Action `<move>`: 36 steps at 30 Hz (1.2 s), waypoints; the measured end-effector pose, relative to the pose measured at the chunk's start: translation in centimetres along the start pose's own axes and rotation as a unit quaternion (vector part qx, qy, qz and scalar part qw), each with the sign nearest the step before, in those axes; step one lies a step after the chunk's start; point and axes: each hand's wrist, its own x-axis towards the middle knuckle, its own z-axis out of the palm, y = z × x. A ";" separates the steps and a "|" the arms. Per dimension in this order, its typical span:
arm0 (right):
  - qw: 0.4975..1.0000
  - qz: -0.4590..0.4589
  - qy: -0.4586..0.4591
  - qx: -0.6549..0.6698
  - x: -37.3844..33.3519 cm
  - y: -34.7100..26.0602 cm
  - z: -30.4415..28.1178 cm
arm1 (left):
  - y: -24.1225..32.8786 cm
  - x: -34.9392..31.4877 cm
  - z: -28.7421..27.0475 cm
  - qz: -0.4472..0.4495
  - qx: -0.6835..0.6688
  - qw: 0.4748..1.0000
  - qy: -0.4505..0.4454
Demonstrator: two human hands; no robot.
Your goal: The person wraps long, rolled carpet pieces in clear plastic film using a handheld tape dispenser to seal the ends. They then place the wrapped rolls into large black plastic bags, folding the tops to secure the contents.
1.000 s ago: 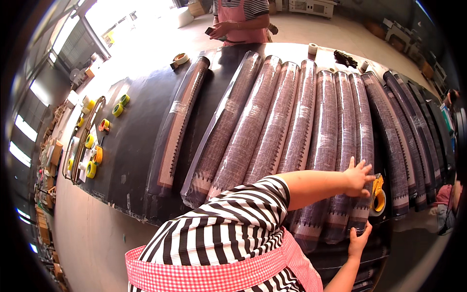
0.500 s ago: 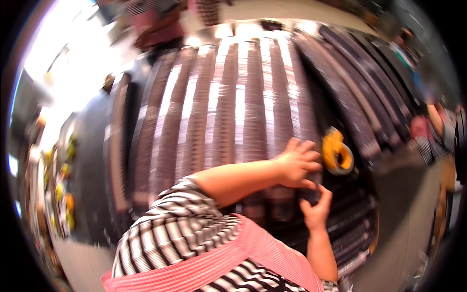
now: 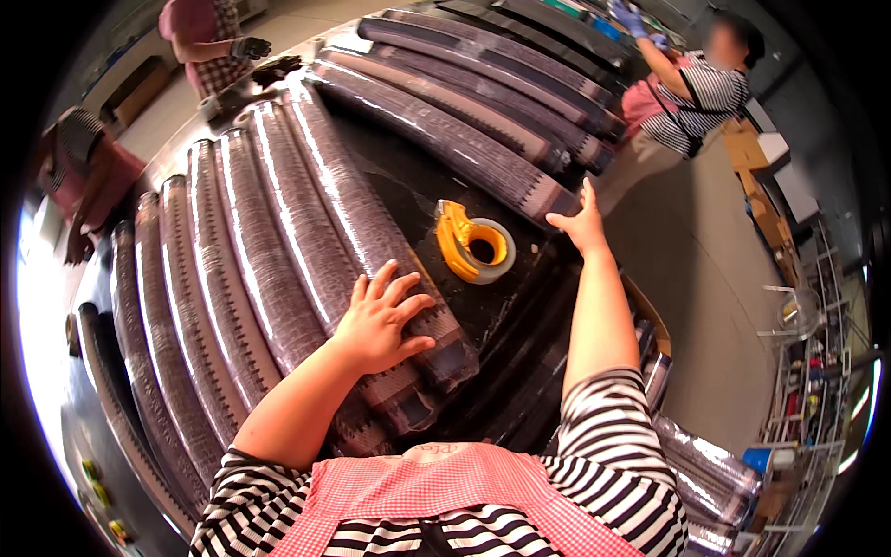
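My left hand [image 3: 382, 320], fingers spread, lies on the near end of a plastic-wrapped rolled mat [image 3: 339, 200], the rightmost of the row in front of me. My right hand [image 3: 583, 223] reaches out to the right with thumb and fingers apart. It is at the near end of another wrapped rolled mat [image 3: 445, 130], and I cannot tell whether it touches it. Between the two rolls, on the dark table top, lies a yellow tape dispenser [image 3: 452, 243] with a roll of tape in it.
More wrapped rolls [image 3: 237, 204] line the table to the left, and several [image 3: 501, 70] lie behind on the right. Dark rolls [image 3: 524, 371] sit below the table's near edge. A co-worker [image 3: 696, 97] with gloves stands right; two people [image 3: 209, 46] stand at the far left side.
The view has turned to the right. My right hand has left the near end of the rightmost roll and stretched out toward the neighbouring group. My left hand remains on the roll.
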 end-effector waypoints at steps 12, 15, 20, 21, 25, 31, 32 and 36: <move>0.918 0.111 0.074 0.373 -2.1 3.1 5.4 | 0.6 0.0 -0.4 -0.015 0.003 1.000 -0.024; 0.894 0.027 0.129 0.427 -2.8 -1.4 3.8 | 0.7 0.0 -0.3 -0.014 0.011 1.000 -0.021; 0.878 -0.175 0.211 0.393 -9.2 -15.1 1.6 | 0.6 -0.5 0.3 -0.021 0.028 0.999 -0.015; 0.870 -0.214 0.222 0.384 -10.3 -16.7 1.3 | 0.5 -0.4 0.5 -0.018 0.027 0.999 -0.014; 0.835 -0.294 0.259 0.386 -13.9 -21.6 1.6 | 0.8 -0.4 0.4 -0.017 0.037 0.999 -0.016; 0.828 -0.336 0.231 0.384 -17.5 -24.9 0.9 | 0.9 -0.5 0.8 -0.010 0.049 0.999 -0.012; 0.830 -0.337 0.227 0.383 -18.0 -25.1 0.7 | 0.9 -0.5 0.9 -0.013 0.052 0.999 -0.009; 0.844 -0.362 0.231 0.320 -19.9 -25.7 -1.0 | 1.2 -0.8 0.7 -0.027 0.040 0.999 -0.001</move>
